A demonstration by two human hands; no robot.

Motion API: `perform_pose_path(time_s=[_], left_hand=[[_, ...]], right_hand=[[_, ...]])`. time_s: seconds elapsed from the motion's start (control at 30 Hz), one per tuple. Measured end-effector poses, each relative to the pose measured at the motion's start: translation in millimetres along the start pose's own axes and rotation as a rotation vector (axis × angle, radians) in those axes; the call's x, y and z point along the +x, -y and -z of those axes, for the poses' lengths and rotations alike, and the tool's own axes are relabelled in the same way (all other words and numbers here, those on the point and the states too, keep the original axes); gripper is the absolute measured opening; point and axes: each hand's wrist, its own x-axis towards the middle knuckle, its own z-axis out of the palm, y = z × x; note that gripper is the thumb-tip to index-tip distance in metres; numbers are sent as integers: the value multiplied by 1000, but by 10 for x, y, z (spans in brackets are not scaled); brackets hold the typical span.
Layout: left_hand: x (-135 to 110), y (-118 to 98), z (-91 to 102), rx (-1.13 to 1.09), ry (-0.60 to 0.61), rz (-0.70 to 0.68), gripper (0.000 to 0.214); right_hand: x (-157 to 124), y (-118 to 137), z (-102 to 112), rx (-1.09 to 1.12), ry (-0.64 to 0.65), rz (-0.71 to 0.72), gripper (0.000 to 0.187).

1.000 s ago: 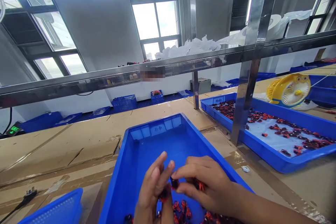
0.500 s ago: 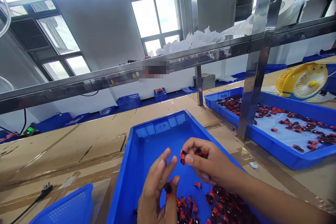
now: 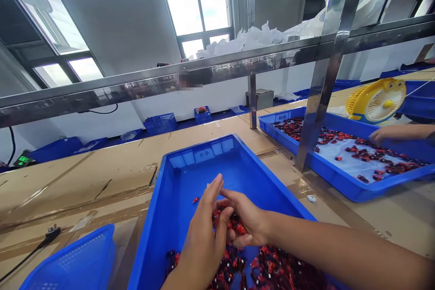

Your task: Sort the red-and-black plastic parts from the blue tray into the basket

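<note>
Clearly, the near tray [image 3: 190, 176] has its open room at the far end, where bare blue floor runs up to the far wall; its near end is filled by a heap [image 3: 272, 267]. The right forearm passes over the right wall. To the left of the tray, a strip of table [image 3: 129, 176] parts it from a basket [image 3: 74, 258]; to the right, a post [image 3: 314, 118] stands between it and the second tray [image 3: 335, 179]. A rail [image 3: 136, 86] crosses above, well beyond the hands.

Two trays stand close by, with one basket, one plug [image 3: 52, 232], one fan [image 3: 377, 102] and one white scrap [image 3: 311, 198]. One piece [image 3: 195, 200] lies alone on the near tray's floor, left of the fingers. The heap is too dense to count, and so is the spread in the second tray. One hand of another person [image 3: 384, 135] is over that tray.

Both hands meet above the near tray, half closed, cupped around a clutch of red-and-black pieces [image 3: 238, 225]. The left hand [image 3: 204, 231] keeps its fingers nearly straight, thumb bent inward; the right hand [image 3: 249, 217] curls from the other side. How many they hold cannot be told.
</note>
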Motion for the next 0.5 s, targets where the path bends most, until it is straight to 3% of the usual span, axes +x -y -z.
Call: perform_pose_path(time_s=[0.13,0.3,0.5], left_hand=[[36,36,-10,-34,67,138,55],[61,9,17,-198,49,309,48],[166,198,144,-15,124,371,51]], right_hand=[[48,-20,80,-3,23,-3,50],[116,-74,103,-40,58,11,42],[38,56,155,-86,25,196,32]])
